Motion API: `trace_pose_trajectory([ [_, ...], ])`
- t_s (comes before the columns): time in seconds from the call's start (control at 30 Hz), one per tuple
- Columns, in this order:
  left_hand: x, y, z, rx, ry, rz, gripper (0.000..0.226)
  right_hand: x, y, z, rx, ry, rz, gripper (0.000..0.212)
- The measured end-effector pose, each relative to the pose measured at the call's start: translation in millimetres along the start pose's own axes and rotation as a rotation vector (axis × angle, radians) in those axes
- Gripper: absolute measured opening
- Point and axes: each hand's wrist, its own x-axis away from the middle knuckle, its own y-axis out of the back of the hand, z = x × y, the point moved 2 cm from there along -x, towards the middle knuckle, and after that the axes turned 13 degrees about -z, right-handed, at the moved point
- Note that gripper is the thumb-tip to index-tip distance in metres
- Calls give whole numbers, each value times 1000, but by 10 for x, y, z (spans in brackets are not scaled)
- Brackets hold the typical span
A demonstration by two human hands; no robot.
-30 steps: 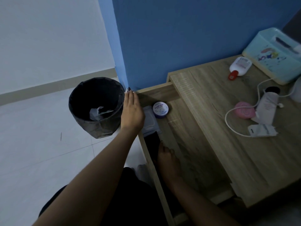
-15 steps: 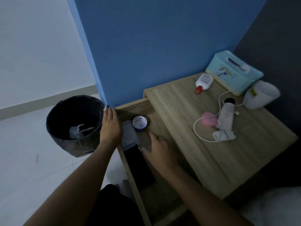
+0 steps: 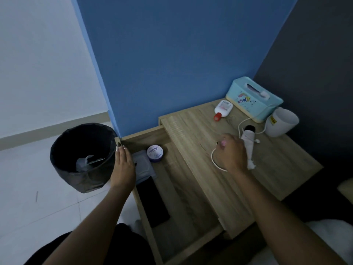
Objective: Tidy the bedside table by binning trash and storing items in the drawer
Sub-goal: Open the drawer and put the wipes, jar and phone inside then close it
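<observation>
Blue wall backed the tabletop point(image 3: 271, 169) at right of frame, open drawer point(image 3: 183, 188) and bin point(image 3: 80, 159) left of it. Right hand point(image 3: 232, 153) curled over the pink item, whether gripped I cannot tell; left hand point(image 3: 124, 169) lay flat, fingers extended, on the drawer's edge.

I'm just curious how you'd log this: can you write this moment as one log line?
stage: clearing tabletop | left hand: on open drawer edge, by bin | right hand: over pink item, grip unclear | in drawer: jar, wipes pack
</observation>
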Motion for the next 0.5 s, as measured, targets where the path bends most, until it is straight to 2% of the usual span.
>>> trace_pose_trajectory([
  [0.13,17,16,-12,-42,-7,22,61,-87,-36,-142,102,13,92,29],
  [0.3,27,8,-14,-89,-15,49,65,-117,-112,-236,143,-58,115,48],
  [0.5,20,-13,-20,-89,-23,57,64,-94,-115,-288,151,-139,134,58],
])
